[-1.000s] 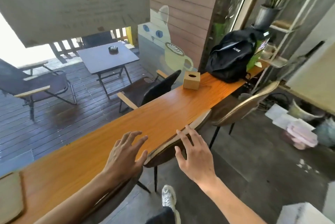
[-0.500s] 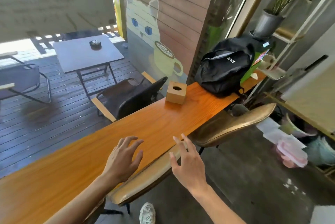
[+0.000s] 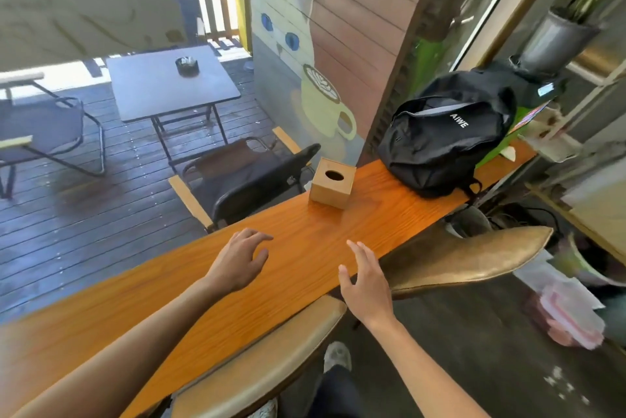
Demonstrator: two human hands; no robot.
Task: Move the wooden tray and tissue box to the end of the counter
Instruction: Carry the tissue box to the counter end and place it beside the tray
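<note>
Both hands are hovering over the wooden counter [image 3: 305, 258], empty. Left hand [image 3: 238, 263] is sitting palm down with fingers loosely curled, gripping nothing. Right hand [image 3: 364, 278] is at 3 o'clock of the left, near the counter's inner edge, fingers spread and extended, also gripping nothing. Neither hand is touching the tissue box.

Tissue box [image 3: 333, 183], a wooden cube with an oval slot on top, is standing upright on the counter at about 1 o'clock from the left hand, well apart from both hands. It is sitting near the counter's window-side edge. Black backpack [image 3: 447, 133] is lying on the counter at 2 o'clock of the box, near it but not touching, taking up the far end of the counter.

Wooden tray isn't showing anywhere in this view.

Two tan padded chair backs are tucked against the counter's near edge: one [image 3: 257, 360] at 6 o'clock of the hands, the other [image 3: 471, 258] at 3 o'clock of the right hand. Beyond the glass at 11 o'clock, a grey outdoor table [image 3: 169, 85] is carrying a dark ashtray [image 3: 187, 65].
</note>
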